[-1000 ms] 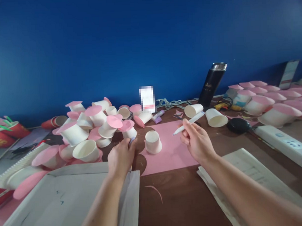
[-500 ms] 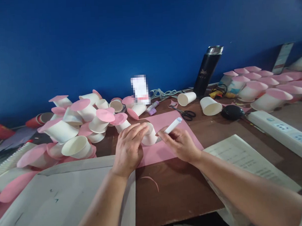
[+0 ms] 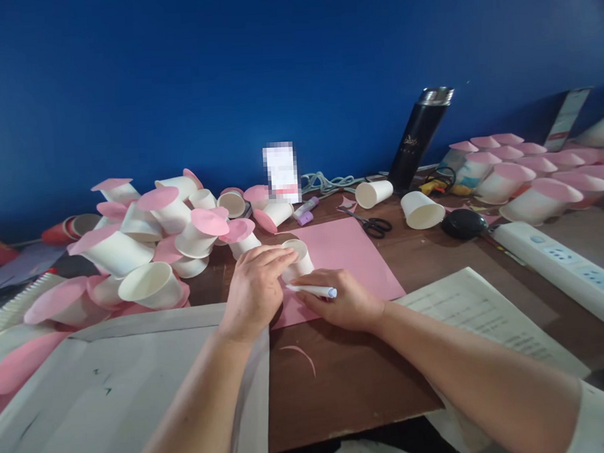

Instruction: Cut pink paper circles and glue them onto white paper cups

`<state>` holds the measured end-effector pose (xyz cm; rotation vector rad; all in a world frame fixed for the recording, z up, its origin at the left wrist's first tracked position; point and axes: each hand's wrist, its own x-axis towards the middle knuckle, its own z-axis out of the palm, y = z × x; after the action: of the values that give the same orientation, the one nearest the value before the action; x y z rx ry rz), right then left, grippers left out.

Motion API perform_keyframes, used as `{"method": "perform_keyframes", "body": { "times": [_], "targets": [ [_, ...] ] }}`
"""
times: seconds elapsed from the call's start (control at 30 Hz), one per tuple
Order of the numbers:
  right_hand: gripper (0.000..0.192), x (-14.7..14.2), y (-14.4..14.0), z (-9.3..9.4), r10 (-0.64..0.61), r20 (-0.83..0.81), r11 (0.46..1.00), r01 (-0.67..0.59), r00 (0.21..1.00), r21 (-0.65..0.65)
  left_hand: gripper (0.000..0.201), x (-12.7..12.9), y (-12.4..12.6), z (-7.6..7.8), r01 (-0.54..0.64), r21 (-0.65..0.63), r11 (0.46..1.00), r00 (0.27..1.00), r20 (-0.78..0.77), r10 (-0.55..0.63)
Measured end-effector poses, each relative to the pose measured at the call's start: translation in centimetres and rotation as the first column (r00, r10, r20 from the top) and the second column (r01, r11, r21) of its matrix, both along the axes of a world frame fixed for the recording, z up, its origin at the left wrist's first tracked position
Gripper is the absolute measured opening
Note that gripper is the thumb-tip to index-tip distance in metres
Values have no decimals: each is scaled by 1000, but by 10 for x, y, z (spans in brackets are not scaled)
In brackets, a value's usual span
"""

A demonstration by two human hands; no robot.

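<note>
Resting on top of an upturned white paper cup, the left hand lies flat with its fingers loosely spread over the cup's base, pinning it down on a pink sheet of paper in the middle of the brown table. Just right of it the right hand is closed around a white pen, which lies nearly level with its tip pointing left at the foot of the cup, right beside the left hand's fingers. Far left sits a heap of white cups with pink round lids. Beyond the pink sheet lie black scissors and two cups on their sides, with a dark flask standing at the blue wall. A white power strip runs along the right, and printed papers lie near the right forearm
</note>
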<state>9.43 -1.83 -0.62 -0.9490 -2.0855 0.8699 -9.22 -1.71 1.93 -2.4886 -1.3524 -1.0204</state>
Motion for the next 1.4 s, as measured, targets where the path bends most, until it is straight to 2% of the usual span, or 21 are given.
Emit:
{"method": "perform_keyframes", "body": {
  "times": [0.3,0.77,0.87,1.1,1.3,1.4],
  "targets": [
    [30,-2,1,-5,-16,22,1000,16,1000,7,51,0,-1,0,-4,-32,999,1000,14,5],
    [27,-2,-2,4,-38,292,992,1,956,126,50,0,-1,0,-8,-24,1000,1000,9,8],
    [26,0,-2,6,-38,305,992,-1,952,128,51,-1,-2,0,-12,-28,1000,1000,-1,12],
    [19,15,4,7,-53,193,999,52,980,12,49,-2,-1,-1,-3,-23,1000,1000,-17,3],
    [19,31,19,10,-40,114,980,61,993,-190,46,0,-1,-1,-3,20,1000,1000,-16,3],
    [19,36,27,9,-40,79,971,57,996,-232,46,0,0,-2,4,27,1000,1000,-11,-4]
  ]
}}
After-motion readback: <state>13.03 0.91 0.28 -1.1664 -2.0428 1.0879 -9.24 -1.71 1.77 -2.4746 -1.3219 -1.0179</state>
